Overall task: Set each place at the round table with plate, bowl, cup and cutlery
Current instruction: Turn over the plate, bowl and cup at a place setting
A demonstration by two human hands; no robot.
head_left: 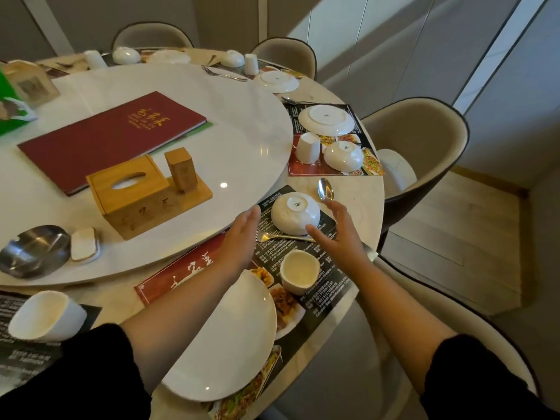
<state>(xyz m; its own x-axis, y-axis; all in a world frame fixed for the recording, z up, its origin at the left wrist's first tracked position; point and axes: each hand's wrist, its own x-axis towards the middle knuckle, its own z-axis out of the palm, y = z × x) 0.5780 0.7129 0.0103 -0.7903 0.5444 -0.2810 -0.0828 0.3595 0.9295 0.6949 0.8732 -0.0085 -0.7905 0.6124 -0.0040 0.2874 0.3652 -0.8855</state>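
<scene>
Gold characters stand on the red menu [112, 140] and white brush characters on the placemat [178, 281], but neither can be read. The mark on the bowl [295, 213] is too small.

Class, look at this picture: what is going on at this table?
A person is laying places at a round table. The left hand and right hand are open on either side of an upturned white bowl at the nearest place, neither gripping it. A fork lies at its near edge, a spoon beyond it. The cup stands upright and the plate lies face up. At the next place, the second plate, second cup and second bowl are upside down.
</scene>
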